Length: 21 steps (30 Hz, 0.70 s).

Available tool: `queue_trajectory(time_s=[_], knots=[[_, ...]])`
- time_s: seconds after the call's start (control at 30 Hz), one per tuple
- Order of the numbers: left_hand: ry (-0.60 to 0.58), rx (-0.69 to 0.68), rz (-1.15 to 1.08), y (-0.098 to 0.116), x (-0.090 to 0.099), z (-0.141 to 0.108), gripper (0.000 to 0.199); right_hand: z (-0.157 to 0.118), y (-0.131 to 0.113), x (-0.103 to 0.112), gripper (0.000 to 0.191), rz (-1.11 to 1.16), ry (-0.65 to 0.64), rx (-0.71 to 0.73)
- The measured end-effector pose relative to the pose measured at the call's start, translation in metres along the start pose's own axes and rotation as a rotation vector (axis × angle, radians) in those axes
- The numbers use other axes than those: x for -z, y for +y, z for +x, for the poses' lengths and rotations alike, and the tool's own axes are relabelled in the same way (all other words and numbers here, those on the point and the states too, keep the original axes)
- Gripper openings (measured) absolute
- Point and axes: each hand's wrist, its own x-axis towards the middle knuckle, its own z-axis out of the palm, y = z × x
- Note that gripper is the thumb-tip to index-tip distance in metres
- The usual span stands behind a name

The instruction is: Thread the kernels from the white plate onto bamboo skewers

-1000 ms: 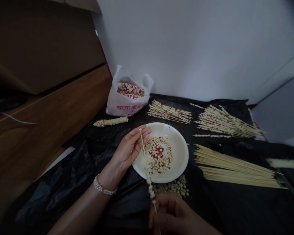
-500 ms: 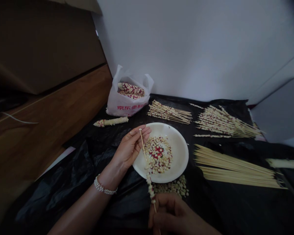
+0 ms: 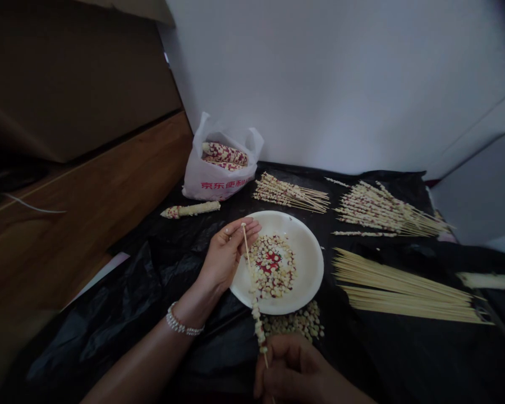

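My right hand grips the lower end of a thin wooden skewer. Corn kernels are threaded along its lower half, and the upper part is mostly bare. At the top end, a pale corn kernel sits on the tip between the fingers of my left hand, which are closed around it. My left wrist wears a beaded bracelet. Behind the skewer is a white bowl of loose cream and dark red kernels.
More kernels lie below the bowl on black plastic sheeting. A white bag holds corn cobs; a mostly stripped cob lies before it. Filled skewers and bare skewers lie to the right. A wall stands behind.
My left hand and the skewer's tip have shifted slightly right and down. My right hand has barely moved and keeps its grip on the lower end.
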Motion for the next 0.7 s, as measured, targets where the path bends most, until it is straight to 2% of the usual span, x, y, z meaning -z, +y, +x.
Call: queue_trajectory(time_s=[0.1, 0.37, 0.47, 0.57, 0.63, 0.7], knots=[[-0.004, -0.011, 0.011, -0.002, 0.0, 0.001, 0.014, 0.0, -0.001, 0.0, 0.033, -0.017, -0.002, 0.016], [-0.03, -0.16, 0.098, -0.006, 0.006, 0.002, 0.017, 0.001, 0.001, -0.001, 0.035, 0.027, -0.003, 0.015], [-0.014, -0.159, 0.106, -0.004, 0.005, 0.002, 0.017, 0.001, 0.003, 0.0, 0.034, 0.029, -0.009, 0.021], [-0.025, -0.04, 0.002, 0.001, 0.004, 0.001, 0.027, 0.001, 0.005, 0.003, 0.031, 0.044, -0.007, 0.059], [-0.057, 0.096, -0.094, 0.005, 0.003, 0.002, 0.034, 0.002, 0.006, 0.004, 0.029, 0.059, 0.006, 0.09], [-0.08, 0.232, -0.185, 0.009, 0.003, 0.003, 0.032, 0.002, 0.007, 0.006, 0.028, 0.061, 0.012, 0.107]])
